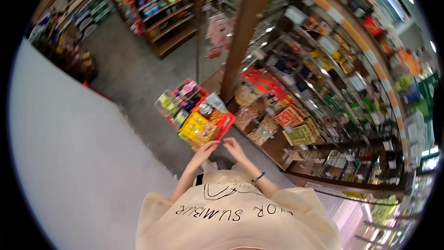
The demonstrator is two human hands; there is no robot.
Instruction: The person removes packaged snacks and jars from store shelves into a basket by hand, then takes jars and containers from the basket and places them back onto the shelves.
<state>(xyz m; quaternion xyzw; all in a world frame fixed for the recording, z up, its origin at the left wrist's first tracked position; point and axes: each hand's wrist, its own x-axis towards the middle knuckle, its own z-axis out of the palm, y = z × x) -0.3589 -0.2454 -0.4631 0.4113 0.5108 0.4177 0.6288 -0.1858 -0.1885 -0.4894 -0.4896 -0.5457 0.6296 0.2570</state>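
Note:
A red basket [227, 125] stands in front of my body, filled with packaged goods. A yellow packet [198, 128] lies at its near side, a silvery packet [215, 103] towards the right, and a clear box with a pink label [188, 89] at the far end. My left hand [207, 149] is at the basket's near edge beside the yellow packet, fingers bent together. Close to it on the right is my right hand [232, 148], also at the near rim. What the fingertips of either hand touch is too small to make out.
Shelves of packets [296, 125] run along the right, behind a brown post [238, 41]. More shelves [169, 7] stand across the grey floor [125, 60]. A large pale surface [69, 148] fills the left side.

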